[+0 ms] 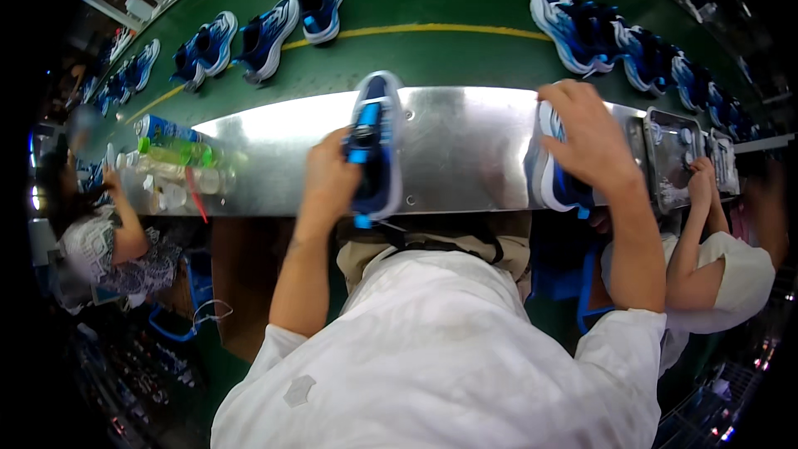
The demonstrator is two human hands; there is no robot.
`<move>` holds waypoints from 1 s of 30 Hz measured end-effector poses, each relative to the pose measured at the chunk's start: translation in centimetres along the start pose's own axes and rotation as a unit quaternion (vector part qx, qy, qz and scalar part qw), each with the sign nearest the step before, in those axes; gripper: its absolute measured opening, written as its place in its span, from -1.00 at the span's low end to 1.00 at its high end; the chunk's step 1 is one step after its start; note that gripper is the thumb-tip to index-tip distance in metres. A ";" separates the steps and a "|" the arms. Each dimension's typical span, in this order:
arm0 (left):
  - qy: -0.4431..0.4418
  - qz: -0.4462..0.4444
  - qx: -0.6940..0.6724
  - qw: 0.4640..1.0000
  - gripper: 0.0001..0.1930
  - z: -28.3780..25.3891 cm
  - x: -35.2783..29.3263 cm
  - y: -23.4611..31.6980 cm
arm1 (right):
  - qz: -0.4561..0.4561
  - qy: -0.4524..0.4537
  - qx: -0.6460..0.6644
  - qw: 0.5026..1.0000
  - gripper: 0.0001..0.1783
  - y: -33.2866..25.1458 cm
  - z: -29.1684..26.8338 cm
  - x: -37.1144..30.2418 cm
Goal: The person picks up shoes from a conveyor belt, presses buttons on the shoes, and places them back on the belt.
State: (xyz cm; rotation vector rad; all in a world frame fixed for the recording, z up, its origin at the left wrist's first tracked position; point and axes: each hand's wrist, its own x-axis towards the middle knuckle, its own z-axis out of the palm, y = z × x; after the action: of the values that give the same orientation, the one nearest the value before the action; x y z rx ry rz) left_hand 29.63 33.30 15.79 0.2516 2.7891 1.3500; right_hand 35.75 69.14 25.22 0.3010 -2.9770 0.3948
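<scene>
A blue sneaker with a white sole (382,179) points toe away from me over the steel work surface. My left hand (328,173) is closed on its left side, with the fingertips partly hidden by the shoe. Farther right, a second sneaker of the same kind (546,173) is at the surface's near edge. My right hand (592,135) reaches over it from above and is closed round its upper, covering much of the shoe. Bright blue tabs show at the heel ends of both sneakers.
The steel surface (465,150) borders a green belt (432,58) with a yellow line, where several sneakers (270,37) stand. Bottles (179,150) lie at the left. A metal tray (652,158) is at the right, by a co-worker's hand (702,179). Another person sits at the left.
</scene>
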 end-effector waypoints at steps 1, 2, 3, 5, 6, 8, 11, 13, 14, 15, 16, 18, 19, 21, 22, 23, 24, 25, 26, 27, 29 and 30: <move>0.025 -0.005 0.028 0.999 -0.67 -1.5 0.5 -2.2 | 0.001 0.014 -0.080 0.997 -0.41 1.9 -1.0 -1.1; 0.053 0.018 0.047 0.997 -0.63 -2.8 1.0 -4.2 | 0.030 0.005 -0.123 0.992 -0.39 3.9 -1.1 -2.6; 0.009 -0.047 0.015 0.999 -0.58 -4.5 1.1 -3.1 | 0.068 -0.060 -0.118 0.989 -0.41 5.8 -0.9 -3.6; 0.016 0.026 0.116 0.993 -0.52 -6.4 0.4 -3.2 | 0.117 -0.095 -0.075 0.986 -0.47 7.1 0.2 -4.1; 0.057 0.107 0.207 0.971 -0.52 -6.8 -0.4 -2.3 | 0.128 -0.067 -0.038 0.989 -0.52 6.5 0.6 -3.9; 0.086 0.161 0.139 0.973 -0.54 -6.3 -1.4 2.1 | 0.112 0.014 0.010 0.994 -0.65 3.7 0.9 -3.5; 0.031 0.225 0.020 0.974 -0.54 -2.8 -3.2 6.4 | 0.069 0.079 0.029 0.994 -0.61 0.0 3.0 -1.3; -0.087 0.200 -0.059 0.974 -0.41 1.1 -3.9 8.5 | 0.052 0.044 0.048 0.997 -0.60 -2.3 4.6 0.7; -0.131 0.181 -0.061 0.973 -0.41 3.0 -3.7 8.8 | 0.016 0.072 0.080 0.994 -0.58 -3.7 5.8 1.4; -0.134 0.133 -0.015 0.982 -0.53 5.2 -2.9 7.0 | -0.021 0.018 0.097 0.995 -0.57 -5.9 6.7 3.0; -0.138 0.086 0.030 0.986 -0.65 7.3 -2.2 4.9 | -0.051 -0.004 0.110 0.993 -0.56 -6.2 7.8 3.5; -0.078 0.082 -0.049 0.992 -0.79 8.0 -1.8 3.4 | -0.126 -0.028 0.108 0.986 -0.70 -6.7 8.5 4.1; -0.062 0.072 -0.034 0.995 -0.78 8.2 -2.0 3.5 | -0.130 -0.027 0.105 0.986 -0.70 -6.9 8.8 4.1; -0.080 0.060 -0.026 0.995 -0.76 8.3 -2.5 3.9 | -0.136 -0.039 0.091 0.986 -0.69 -7.2 9.1 4.1; -0.089 0.067 -0.017 0.994 -0.74 8.2 -2.4 3.8 | -0.152 -0.040 0.081 0.984 -0.62 -7.1 9.1 4.1; -0.127 0.043 -0.006 0.991 -0.71 7.4 -2.1 4.7 | -0.159 -0.024 0.071 0.985 -0.55 -6.9 9.2 3.5; -0.167 0.021 0.005 0.986 -0.67 5.8 -1.9 6.4 | -0.163 -0.007 0.059 0.985 -0.48 -6.7 9.3 2.7; -0.206 -0.004 0.017 0.978 -0.61 4.8 -1.7 7.5 | -0.170 0.008 0.050 0.984 -0.40 -6.6 9.3 1.9; -0.124 0.095 0.029 0.987 -0.56 4.6 -1.4 7.5 | -0.144 0.047 0.107 0.983 -0.35 -6.4 9.7 1.1; -0.040 0.192 0.041 0.980 -0.49 4.4 -1.2 7.5 | -0.118 0.085 0.163 0.976 -0.30 -5.9 10.2 0.4; 0.025 0.285 0.000 0.958 -0.47 3.8 -1.0 10.2 | -0.035 0.163 0.250 0.954 -0.30 -5.6 11.1 -1.1; -0.034 0.303 0.004 0.952 -0.51 4.0 -0.5 10.3 | 0.030 0.080 0.270 0.959 -0.31 -5.7 11.2 -1.3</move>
State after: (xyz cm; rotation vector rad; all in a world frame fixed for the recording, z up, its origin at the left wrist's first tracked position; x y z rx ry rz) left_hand 31.88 42.58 21.32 1.2099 2.7639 1.3718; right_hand 37.11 60.96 15.71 0.2115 -2.6690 1.1808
